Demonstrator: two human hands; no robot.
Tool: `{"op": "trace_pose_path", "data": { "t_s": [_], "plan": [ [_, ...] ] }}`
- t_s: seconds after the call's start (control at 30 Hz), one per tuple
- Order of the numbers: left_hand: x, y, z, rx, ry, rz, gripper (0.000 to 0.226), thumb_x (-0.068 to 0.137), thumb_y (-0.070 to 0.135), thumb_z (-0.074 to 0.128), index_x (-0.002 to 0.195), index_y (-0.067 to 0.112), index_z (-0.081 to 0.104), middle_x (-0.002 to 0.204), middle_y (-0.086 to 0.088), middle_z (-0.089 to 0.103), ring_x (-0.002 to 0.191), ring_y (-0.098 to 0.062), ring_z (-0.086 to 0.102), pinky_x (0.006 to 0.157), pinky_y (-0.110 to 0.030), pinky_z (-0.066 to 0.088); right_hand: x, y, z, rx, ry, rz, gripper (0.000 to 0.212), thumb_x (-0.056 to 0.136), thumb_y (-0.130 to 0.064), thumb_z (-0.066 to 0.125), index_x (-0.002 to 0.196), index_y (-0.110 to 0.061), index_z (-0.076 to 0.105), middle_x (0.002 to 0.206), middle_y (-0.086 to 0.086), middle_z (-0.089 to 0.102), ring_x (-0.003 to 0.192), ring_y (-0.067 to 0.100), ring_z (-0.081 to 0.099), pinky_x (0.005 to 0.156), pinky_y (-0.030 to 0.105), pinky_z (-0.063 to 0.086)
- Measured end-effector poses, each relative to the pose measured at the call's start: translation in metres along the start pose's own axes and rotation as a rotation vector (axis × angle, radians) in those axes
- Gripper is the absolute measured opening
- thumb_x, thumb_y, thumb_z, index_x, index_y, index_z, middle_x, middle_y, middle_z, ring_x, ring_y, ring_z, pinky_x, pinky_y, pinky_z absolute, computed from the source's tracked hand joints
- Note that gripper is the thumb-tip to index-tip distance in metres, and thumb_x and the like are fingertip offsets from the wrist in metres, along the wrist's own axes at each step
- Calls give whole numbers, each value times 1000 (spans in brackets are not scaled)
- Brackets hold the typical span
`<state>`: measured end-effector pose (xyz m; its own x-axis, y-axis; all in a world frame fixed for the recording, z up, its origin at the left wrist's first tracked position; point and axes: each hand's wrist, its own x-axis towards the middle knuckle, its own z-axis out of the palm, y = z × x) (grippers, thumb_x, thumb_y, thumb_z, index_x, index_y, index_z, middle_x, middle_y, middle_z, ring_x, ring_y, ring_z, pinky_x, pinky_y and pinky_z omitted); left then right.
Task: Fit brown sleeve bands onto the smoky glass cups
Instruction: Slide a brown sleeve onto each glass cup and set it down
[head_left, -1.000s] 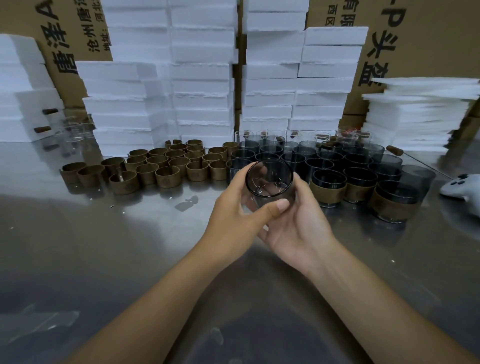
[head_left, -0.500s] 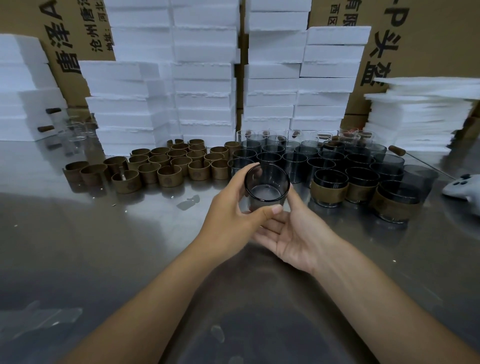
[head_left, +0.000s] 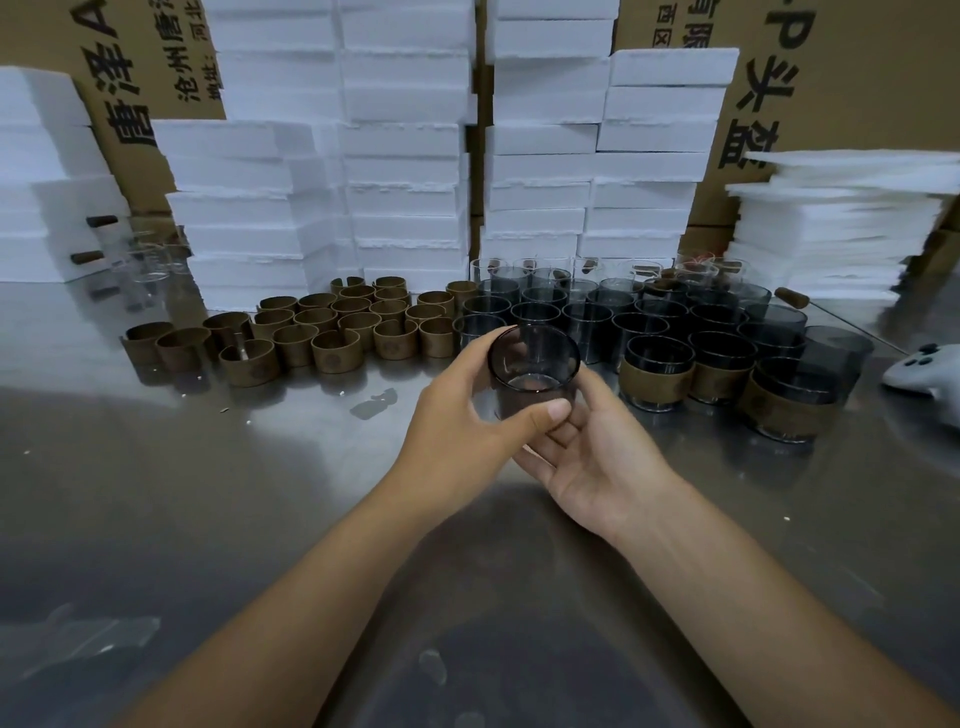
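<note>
Head view | left hand (head_left: 467, 415) curls round bare smoky cup (head_left: 535, 364) | right hand (head_left: 597, 457) slack, palm up, just beside it | risk: smooth glass slips onto table (head_left: 260, 467), one-handed hold

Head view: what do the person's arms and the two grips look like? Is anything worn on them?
The left grip and right grip are bare hands: no gloves, and no rings in view. The left forearm and right forearm are bare too: no sleeve, watch or bracelet in view.
</note>
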<state>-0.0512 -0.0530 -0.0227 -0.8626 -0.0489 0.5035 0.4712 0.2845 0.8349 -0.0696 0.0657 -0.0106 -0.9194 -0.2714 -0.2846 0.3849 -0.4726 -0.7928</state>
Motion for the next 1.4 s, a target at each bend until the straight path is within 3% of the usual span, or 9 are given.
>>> {"op": "trace_pose_path", "data": {
  "t_s": [0.1,0.23,0.33,0.5,0.63,0.8,0.93,1.17,1.4],
  "plan": [
    [1,4,2,-75,26,-93,39,70,33,78,105,33,62,101,14,71,101,1,63,90,-20,48,1,3,1,-79,16,-32,42,94,-49,49,112,-16,67,94,6,75,94,19,68,94,41,47],
    [2,5,2,-183,67,-196,42,65,55,68,98,30,66,91,19,73,87,4,66,64,-6,47,2,3,3,-301,37,-201,48,89,-64,43,105,-27,70,97,-4,75,99,11,67,84,36,46],
    [3,1,0,-261,47,-263,41,69,62,66,94,30,72,95,8,74,95,-6,68,79,-19,49,-2,4,5,-381,2,-293,44,79,-71,48,88,-37,74,93,-15,74,98,2,65,82,32,47],
    [5,0,0,-398,-4,-343,50,69,62,66,101,23,73,100,-3,74,96,-14,68,83,-29,51,-4,8,6,-449,-97,-343,61,58,-72,56,99,-31,73,98,-15,74,98,0,65,84,30,46],
    [4,0,-2,-462,0,-374,60,57,60,73,99,18,69,95,-3,72,87,-12,67,76,-25,50,-4,4,3,-427,-72,-368,53,62,-63,61,96,-24,74,88,-11,74,82,-3,66,82,27,45],
    [4,-1,-5,-527,-12,-404,72,60,55,69,114,8,63,88,-2,70,79,-10,67,72,-21,50,-3,2,1,-386,-83,-334,43,73,-50,69,100,-17,74,91,-3,73,90,6,65,84,29,45],
    [4,-1,-6,-563,-45,-395,68,66,52,72,118,9,62,96,-3,71,86,-11,68,75,-21,52,-3,1,-1,-313,-113,-344,42,49,-55,72,80,-27,77,80,-9,73,82,1,66,86,29,45],
    [4,-2,-11,-643,-91,-362,47,74,46,67,111,17,66,101,-3,73,92,-13,69,76,-20,54,0,2,-5,-230,-178,-308,30,55,-53,71,77,-34,78,86,-11,74,87,-1,66,90,30,45],
    [5,-3,-10,-717,-165,-324,62,54,61,80,103,25,74,111,-5,71,102,-16,67,85,-24,54,3,-1,-7,-148,-254,-263,33,51,-55,74,77,-34,78,90,-9,74,88,1,68,88,31,46]
  ]
}}
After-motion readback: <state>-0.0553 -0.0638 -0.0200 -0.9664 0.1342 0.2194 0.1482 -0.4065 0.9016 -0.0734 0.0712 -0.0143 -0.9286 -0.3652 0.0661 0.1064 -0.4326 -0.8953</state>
